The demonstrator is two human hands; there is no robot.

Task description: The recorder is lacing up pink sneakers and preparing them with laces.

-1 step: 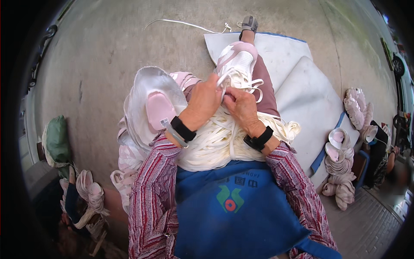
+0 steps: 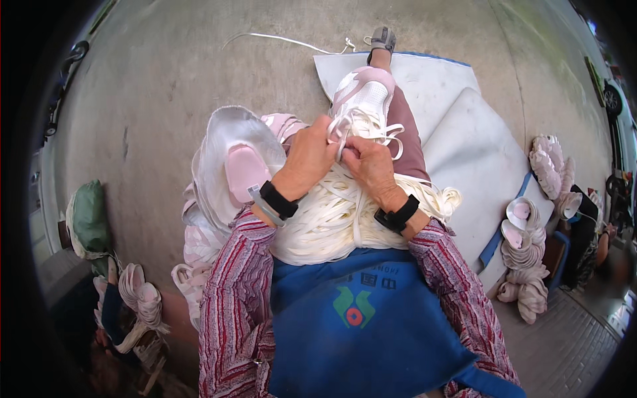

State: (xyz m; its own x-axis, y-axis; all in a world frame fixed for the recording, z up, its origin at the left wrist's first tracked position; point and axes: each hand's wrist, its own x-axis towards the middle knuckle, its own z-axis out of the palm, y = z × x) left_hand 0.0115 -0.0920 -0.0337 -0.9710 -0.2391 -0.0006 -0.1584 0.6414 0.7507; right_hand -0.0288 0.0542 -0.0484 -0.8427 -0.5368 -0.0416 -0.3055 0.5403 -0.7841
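Note:
A white and pink sneaker upper (image 2: 373,91) lies on my lap, its toe pointing away from me. Loose cream shoelace (image 2: 366,124) loops over its opening. My left hand (image 2: 308,158) pinches the lace at the near end of the upper, fingers closed. Close beside it, my right hand (image 2: 371,166) is closed on the same lace, thumb and forefinger pressed together. Both hands' fingertips are partly hidden. Under my wrists a thick bundle of cream laces (image 2: 318,229) rests across a blue apron (image 2: 358,358).
Nested shoe uppers with a pink insole (image 2: 247,174) stand left of my hands. A pale sheet (image 2: 464,132) covers ground at right. More stacked uppers (image 2: 524,239) lie at far right, others (image 2: 141,295) at lower left near a green sack (image 2: 91,215). A loose cord (image 2: 285,40) trails ahead.
My left hand has shifted slightly left and down, and the lace between the hands now hangs in a different loop. My right hand stays nearly in place.

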